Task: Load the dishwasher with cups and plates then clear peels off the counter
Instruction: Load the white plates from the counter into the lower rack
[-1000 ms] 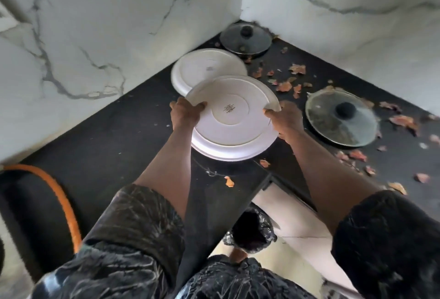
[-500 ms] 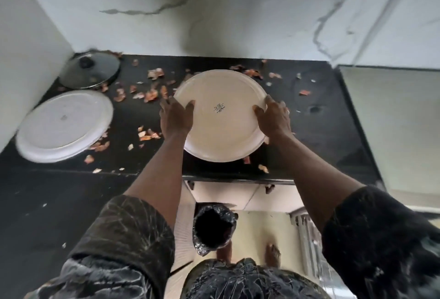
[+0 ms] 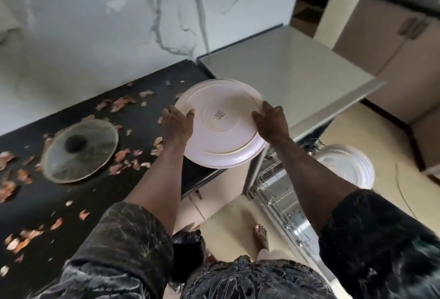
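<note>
Both hands, left (image 3: pixel 176 124) and right (image 3: pixel 273 122), pinch the plate (image 3: pixel 221 124) above the table (image 3: pixel 71 203) edge, loading; next, lower it into the rack (image 3: pixel 278 186).

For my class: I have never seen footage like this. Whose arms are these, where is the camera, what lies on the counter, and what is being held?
The camera sits on a person's head, looking down at their own bare arms; no machine is involved. The left hand and right hand grip a white plate, upside down, by opposite edges. On the black counter lie a glass lid and scattered peels. At lower right is an open dishwasher rack, with more white plates beyond it.
</note>
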The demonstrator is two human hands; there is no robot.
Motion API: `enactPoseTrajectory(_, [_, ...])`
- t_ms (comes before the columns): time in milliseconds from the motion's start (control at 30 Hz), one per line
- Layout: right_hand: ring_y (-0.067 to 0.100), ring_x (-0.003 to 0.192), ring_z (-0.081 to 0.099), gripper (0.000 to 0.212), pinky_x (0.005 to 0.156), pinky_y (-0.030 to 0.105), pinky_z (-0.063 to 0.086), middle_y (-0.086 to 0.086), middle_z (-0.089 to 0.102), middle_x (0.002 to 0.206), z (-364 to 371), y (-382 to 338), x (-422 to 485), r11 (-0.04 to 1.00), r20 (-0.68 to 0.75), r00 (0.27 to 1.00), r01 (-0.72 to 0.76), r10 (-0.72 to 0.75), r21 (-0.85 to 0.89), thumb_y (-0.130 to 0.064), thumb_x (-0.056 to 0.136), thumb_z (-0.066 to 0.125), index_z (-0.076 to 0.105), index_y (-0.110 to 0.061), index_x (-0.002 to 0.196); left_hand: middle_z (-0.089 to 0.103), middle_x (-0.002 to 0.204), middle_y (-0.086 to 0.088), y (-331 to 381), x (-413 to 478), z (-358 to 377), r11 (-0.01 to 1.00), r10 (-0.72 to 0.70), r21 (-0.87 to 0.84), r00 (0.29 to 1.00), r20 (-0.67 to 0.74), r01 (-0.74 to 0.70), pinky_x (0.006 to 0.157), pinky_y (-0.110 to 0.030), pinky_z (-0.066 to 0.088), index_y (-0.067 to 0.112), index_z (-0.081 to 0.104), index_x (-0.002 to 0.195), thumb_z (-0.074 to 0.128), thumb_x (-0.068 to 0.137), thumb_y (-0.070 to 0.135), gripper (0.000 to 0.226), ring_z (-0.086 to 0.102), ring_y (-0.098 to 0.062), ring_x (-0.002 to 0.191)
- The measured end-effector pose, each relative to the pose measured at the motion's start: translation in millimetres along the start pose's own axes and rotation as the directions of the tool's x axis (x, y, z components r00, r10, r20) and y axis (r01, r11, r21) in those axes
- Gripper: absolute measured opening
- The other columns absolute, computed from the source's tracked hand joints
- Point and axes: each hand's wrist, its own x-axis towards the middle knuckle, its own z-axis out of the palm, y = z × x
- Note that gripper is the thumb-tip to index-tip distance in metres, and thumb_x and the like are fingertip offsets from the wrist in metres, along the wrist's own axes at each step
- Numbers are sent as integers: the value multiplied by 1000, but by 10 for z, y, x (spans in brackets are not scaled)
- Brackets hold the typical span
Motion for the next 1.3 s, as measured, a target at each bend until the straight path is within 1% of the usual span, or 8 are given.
enactPoseTrajectory(167, [47,119,53,50,100,47,45,29,49,126,-466,785,60,989,-118,982,-146,147,15,-39,100,54,48,-14,143,40,143,-23,825,-43,550,991,131,-59,978,164,-123,104,-46,39,-3,41,140,54,96,51,70,47,-42,127])
enactPoseTrajectory(300, [47,119,53,51,101,47,45,29,51,126,-834,1383,-3,966,-221,940,-254,259,53,-37,99,58,49,-14,144,43,139,-22,1442,-175,989,958,284,-35,927,245,-284,101,-47,43,1,45,136,55,95,53,67,49,-41,125])
enactPoseTrajectory(600, [47,114,56,54,94,48,47,28,52,125,-1373,2533,-336,845,-355,770,-516,530,142,-36,100,58,45,-16,148,50,129,-21,2545,-791,1831,804,581,-109,735,349,-584,94,-46,45,1,48,128,58,96,47,57,55,-41,116])
enactPoseTrajectory(933, [44,119,53,45,91,45,44,27,52,128,-1425,3555,-557,699,-375,592,-632,714,334,-28,100,56,45,-20,143,49,129,-19,3282,-1308,2777,594,763,-127,507,400,-794,92,-43,46,3,41,139,61,95,39,61,56,-37,113])
enactPoseTrajectory(1033, [46,117,52,40,90,47,43,26,52,125,-1319,3904,-588,655,-367,542,-643,756,397,-24,99,57,46,-21,138,46,140,-21,3384,-1469,3101,544,772,-114,443,456,-831,97,-42,45,2,34,147,60,96,38,67,54,-36,121])
enactPoseTrajectory(1133, [43,118,50,45,91,48,41,22,51,126,-1211,4242,-574,607,-333,508,-672,794,424,-24,97,58,43,-24,140,47,138,-18,3394,-1595,3463,543,747,-91,430,507,-835,94,-40,48,3,34,146,62,95,36,67,56,-33,119])
enactPoseTrajectory(1233, [41,118,52,54,91,47,43,21,54,126,-1059,4565,-552,585,-310,496,-677,811,447,-28,94,64,39,-23,142,48,139,-16,3363,-1634,3827,629,667,-118,456,589,-768,100,-40,47,6,39,143,68,92,29,63,53,-31,123])
enactPoseTrajectory(1300, [38,116,54,56,89,43,44,19,58,124,-959,4806,-507,586,-303,502,-671,810,455,-30,91,67,40,-19,139,52,131,-13,3400,-1626,4058,693,617,-136,484,621,-708,91,-40,52,7,46,135,72,90,25,56,58,-29,112])
